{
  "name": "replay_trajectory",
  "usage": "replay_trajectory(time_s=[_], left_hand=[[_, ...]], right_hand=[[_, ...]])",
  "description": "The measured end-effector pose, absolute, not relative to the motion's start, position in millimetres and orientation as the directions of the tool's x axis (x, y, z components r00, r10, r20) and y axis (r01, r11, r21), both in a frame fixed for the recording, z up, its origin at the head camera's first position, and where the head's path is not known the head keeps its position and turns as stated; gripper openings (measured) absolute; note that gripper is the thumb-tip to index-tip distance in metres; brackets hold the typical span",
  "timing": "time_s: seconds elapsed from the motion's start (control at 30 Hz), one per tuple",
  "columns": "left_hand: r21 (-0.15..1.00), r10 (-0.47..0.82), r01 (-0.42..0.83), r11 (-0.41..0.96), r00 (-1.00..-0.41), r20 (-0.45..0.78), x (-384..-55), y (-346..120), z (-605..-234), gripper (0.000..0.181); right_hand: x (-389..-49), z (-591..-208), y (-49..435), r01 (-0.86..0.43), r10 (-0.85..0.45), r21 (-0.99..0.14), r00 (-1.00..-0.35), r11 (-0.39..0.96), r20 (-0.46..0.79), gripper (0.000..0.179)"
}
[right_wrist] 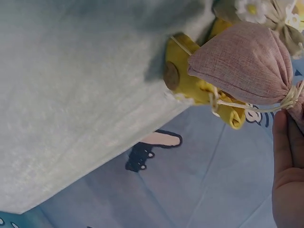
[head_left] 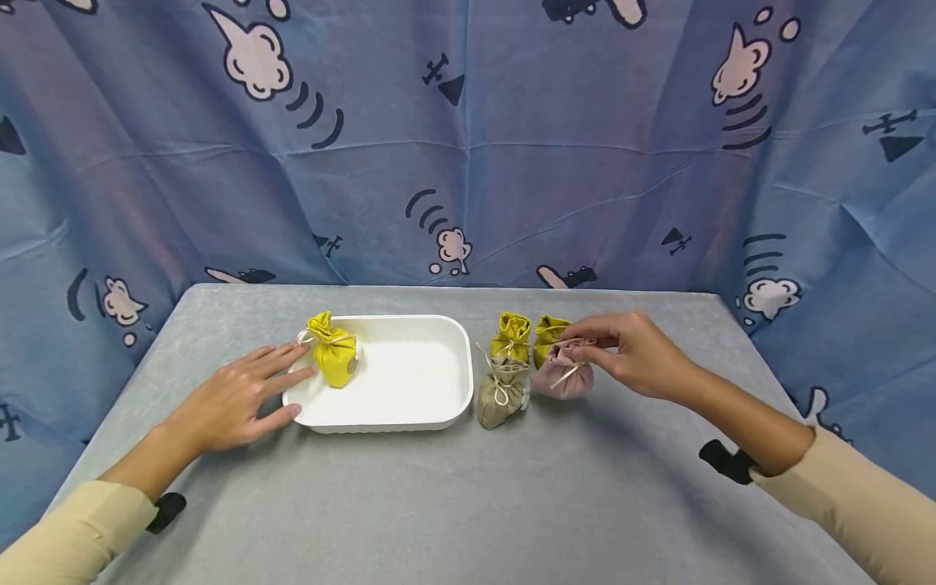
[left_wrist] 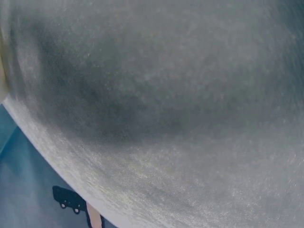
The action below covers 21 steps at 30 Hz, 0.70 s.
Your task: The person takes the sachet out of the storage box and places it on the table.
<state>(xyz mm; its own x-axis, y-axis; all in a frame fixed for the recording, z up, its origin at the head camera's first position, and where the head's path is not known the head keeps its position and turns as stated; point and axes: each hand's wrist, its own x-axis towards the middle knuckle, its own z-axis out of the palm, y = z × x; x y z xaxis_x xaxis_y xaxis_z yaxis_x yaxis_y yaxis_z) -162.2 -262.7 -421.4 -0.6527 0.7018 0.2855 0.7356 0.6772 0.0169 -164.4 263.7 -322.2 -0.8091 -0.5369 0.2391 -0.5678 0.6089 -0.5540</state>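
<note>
My right hand pinches the gathered neck of a pink drawstring pouch. In the right wrist view the pink pouch hangs from the fingers in front of a yellow pouch. That yellow pouch stands behind it in the head view. To its left are another yellow pouch and a grey-green pouch with a pale cord. My left hand, fingers spread, touches the left rim of a white tray. Inside the tray's left end sits one yellow pouch.
All of this is on a grey table. A blue patterned curtain hangs behind the table and along both sides. The left wrist view shows mostly the table surface in shadow.
</note>
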Motion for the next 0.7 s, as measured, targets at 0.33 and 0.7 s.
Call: replay_trajectory(time_s=[0.33, 0.7], left_hand=[[0.025, 0.699, 0.733, 0.680, -0.659, 0.278, -162, -263, -422, 0.054], [0.024, 0.696, 0.729, 0.684, -0.661, 0.280, -163, -263, -423, 0.054]], right_hand=[[-165, -342, 262, -0.544, -0.543, -0.592, -0.815, 0.594, 0.204, 0.020], [-167, -350, 259, -0.520, -0.537, -0.606, -0.825, 0.603, 0.173, 0.024]])
